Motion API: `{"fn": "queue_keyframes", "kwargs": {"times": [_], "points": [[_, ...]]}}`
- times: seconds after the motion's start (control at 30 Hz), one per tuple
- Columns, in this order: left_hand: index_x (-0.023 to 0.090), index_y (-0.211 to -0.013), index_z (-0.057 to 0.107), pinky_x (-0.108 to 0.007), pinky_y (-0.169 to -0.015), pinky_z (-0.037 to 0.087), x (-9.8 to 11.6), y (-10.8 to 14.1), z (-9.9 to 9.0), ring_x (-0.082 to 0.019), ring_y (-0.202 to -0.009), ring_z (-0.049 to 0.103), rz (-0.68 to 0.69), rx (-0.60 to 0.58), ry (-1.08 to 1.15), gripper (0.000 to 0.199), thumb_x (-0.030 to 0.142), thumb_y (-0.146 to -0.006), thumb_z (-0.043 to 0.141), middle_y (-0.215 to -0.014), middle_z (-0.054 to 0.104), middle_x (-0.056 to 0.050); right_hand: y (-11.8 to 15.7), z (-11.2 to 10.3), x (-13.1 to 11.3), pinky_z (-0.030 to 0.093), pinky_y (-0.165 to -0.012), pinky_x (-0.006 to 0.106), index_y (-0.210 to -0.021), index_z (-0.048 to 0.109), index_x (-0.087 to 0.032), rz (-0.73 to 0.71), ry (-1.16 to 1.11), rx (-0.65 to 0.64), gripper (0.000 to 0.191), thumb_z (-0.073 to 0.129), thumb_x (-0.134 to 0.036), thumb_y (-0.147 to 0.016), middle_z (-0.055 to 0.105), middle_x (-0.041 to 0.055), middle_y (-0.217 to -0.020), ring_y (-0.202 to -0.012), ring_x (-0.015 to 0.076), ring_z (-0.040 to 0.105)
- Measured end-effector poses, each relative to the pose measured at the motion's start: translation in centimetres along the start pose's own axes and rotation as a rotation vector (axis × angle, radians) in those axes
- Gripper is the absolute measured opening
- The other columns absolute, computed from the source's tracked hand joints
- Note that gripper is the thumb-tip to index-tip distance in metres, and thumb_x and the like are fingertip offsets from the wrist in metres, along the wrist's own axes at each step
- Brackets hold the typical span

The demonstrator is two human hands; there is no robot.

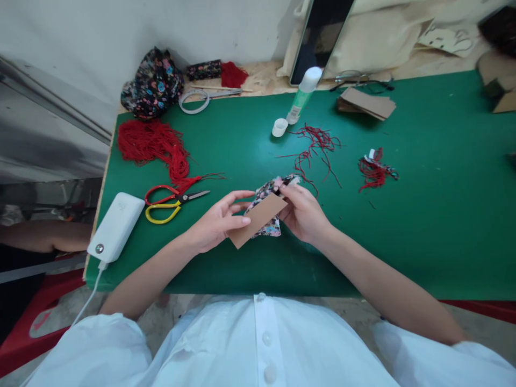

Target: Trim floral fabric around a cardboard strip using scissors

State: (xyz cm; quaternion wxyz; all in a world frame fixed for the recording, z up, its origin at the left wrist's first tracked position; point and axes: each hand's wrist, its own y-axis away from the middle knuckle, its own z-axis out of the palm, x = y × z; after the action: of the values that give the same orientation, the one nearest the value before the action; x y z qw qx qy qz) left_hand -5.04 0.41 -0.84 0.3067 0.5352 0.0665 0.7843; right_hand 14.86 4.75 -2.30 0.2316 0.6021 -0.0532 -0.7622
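Over the near middle of the green table, my left hand (221, 221) pinches a brown cardboard piece (258, 220), thumb on its face. Behind the cardboard lies a black floral cloth (269, 228), partly hidden by it. My right hand (303, 213) grips the cloth's upper right part close to the cardboard's right end. Scissors (177, 201) with one red and one yellow handle lie to the left of my hands, touching a bundle of red threads (153, 144). Loose red threads (316, 140) are scattered beyond my hands.
An upright glue stick (303, 97) stands beside its white cap (279, 128). Farther right are stacked cardboard pieces (366, 103) and a red tassel clump (374, 171). A white power bank (116, 228) with a cable sits at the left edge. Another person's arm (46, 235) shows far left.
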Motion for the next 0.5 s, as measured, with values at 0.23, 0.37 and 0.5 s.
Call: {"fn": "queue_keyframes", "kwargs": {"times": [0.23, 0.37, 0.5], "points": [[0.025, -0.119, 0.068, -0.028, -0.078, 0.058, 0.0, -0.4, -0.3, -0.021, -0.102, 0.070, 0.021, 0.054, -0.002, 0.048, 0.022, -0.073, 0.082, -0.121, 0.071, -0.006, -0.6, -0.3, 0.0, 0.050, -0.054, 0.024, -0.076, 0.057, -0.020, 0.127, -0.164, 0.065, 0.038, 0.079, -0.049, -0.069, 0.063, -0.0026, -0.066, -0.054, 0.0106, 0.058], [0.022, -0.108, 0.074, -0.028, -0.082, 0.055, -0.3, -0.8, -0.5, -0.022, -0.108, 0.067, 0.046, 0.169, -0.064, 0.037, 0.019, -0.071, 0.077, -0.124, 0.071, -0.005, -0.9, -0.5, -0.2, 0.041, -0.041, 0.024, -0.077, 0.053, -0.022, 0.109, -0.089, 0.098, 0.043, 0.077, -0.057, -0.071, 0.053, -0.0053, -0.055, -0.044, 0.0105, 0.050], [0.021, -0.107, 0.073, -0.030, -0.086, 0.054, -0.8, -1.2, -0.4, -0.023, -0.112, 0.066, 0.118, 0.226, -0.145, 0.036, 0.022, -0.071, 0.077, -0.125, 0.070, -0.006, -0.8, -1.1, -0.3, 0.034, -0.038, 0.024, -0.084, 0.046, -0.025, 0.053, 0.109, 0.027, 0.041, 0.062, -0.062, -0.083, 0.050, -0.0078, -0.052, -0.038, 0.0112, 0.047]]}}
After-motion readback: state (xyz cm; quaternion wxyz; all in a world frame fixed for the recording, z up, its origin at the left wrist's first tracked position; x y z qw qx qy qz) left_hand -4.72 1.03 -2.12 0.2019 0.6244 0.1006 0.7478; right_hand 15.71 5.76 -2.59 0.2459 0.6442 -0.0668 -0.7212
